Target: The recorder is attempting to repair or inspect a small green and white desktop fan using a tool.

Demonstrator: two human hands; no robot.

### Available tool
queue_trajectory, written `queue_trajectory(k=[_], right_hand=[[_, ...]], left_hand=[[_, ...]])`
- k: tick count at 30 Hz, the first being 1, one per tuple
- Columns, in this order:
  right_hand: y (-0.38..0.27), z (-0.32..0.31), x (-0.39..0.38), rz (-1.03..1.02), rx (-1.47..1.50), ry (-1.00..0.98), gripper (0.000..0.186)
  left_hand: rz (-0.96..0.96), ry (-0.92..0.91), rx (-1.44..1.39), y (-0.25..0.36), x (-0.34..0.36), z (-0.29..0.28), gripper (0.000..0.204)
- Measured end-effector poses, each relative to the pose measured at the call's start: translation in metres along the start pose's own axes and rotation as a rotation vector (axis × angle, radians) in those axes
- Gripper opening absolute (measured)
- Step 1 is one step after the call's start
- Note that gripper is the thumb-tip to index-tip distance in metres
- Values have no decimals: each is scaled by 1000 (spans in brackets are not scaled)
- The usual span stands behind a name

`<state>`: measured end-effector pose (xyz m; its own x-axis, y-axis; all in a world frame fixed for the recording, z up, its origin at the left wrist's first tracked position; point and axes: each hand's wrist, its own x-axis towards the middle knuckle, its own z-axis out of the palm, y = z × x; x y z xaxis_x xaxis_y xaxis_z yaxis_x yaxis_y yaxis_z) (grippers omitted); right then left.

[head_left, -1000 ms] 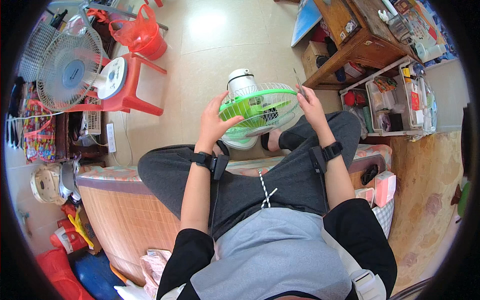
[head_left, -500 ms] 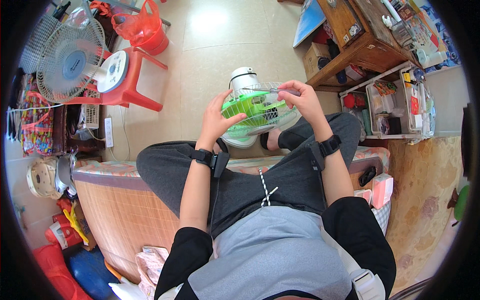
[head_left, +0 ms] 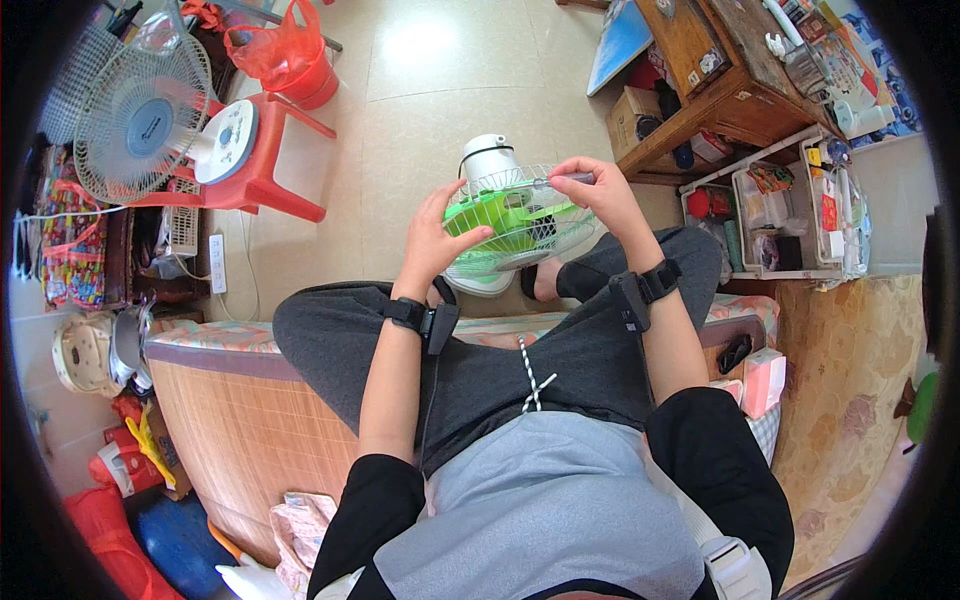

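Note:
A small fan with green blades [head_left: 500, 212], a white wire guard [head_left: 558, 238] and a white motor housing [head_left: 488, 152] is between my bent knees. My left hand [head_left: 430, 238] grips the left side of the guard, thumb across its front. My right hand [head_left: 605, 195] holds a slim tool with a grey handle [head_left: 566, 181], apparently a screwdriver, lying nearly level across the top of the guard's rim, its tip toward the left. The fan's white base [head_left: 480, 284] shows partly underneath, by my foot.
A second fan [head_left: 150, 125] is on a red stool [head_left: 292, 200] at left, beside a red bucket [head_left: 312, 90]. A power strip [head_left: 218, 263] is nearby. A wooden desk [head_left: 730, 90] and white rack [head_left: 770, 270] are at right. I sit on a mat-covered bed [head_left: 230, 420].
My right hand has swung up and leftward over the guard, turning the tool from upright at the right rim to nearly level across the top. My left hand stays on the guard.

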<state>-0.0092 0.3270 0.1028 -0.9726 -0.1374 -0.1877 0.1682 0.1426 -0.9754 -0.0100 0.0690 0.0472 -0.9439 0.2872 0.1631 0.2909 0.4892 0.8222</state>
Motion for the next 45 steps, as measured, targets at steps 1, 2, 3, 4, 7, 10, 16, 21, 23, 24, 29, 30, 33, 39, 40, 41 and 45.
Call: queue_trajectory(k=[1,2,3,4,7,10,16,21,23,24,29,30,33,39,40,41,45], right_hand=[[0,0,0,-7,-2,-5,16],[0,0,0,-7,-2,-6,16],[0,-1,1,-5,12,-12,16],[1,-1,1,-3,25,-19,15],[2,1,3,1,33,-6,14],[3,-2,5,-2,32,-23,15],[7,-2,6,-11,74,-31,17],[8,-3,8,10,76,-26,18],[10,-4,9,16,72,-21,19],[12,-5,10,18,81,-49,19],[-1,1,5,-44,126,-128,21],[-1,1,4,-79,111,-121,20],[0,-3,4,-130,85,-155,17],[-3,-7,4,-24,-11,-223,16],[-3,-7,5,-4,-21,-223,15],[-3,-7,5,-4,-21,-222,15],[-1,-6,6,-30,38,-226,15]], left_hand=[[-12,-6,-3,0,0,0,67],[-13,-5,-3,0,0,0,67],[-8,-4,-1,0,0,0,67],[-3,-3,2,0,0,-1,67],[2,7,7,-2,-1,1,67],[-3,4,-2,-2,-1,0,67],[1,6,-2,-3,-1,1,67],[1,4,-9,-6,-2,2,65],[1,3,-15,-7,-1,2,64],[-3,1,-21,-7,-1,3,64],[-33,-1,-48,-7,-3,2,64],[-30,-5,-51,-9,-3,2,65],[-7,-28,-33,-8,-2,0,68],[-4,-88,15,2,-2,-5,76],[-18,-96,16,3,-2,-5,78],[-17,-96,16,3,-1,-5,78],[17,-92,-1,0,-1,-4,79]])
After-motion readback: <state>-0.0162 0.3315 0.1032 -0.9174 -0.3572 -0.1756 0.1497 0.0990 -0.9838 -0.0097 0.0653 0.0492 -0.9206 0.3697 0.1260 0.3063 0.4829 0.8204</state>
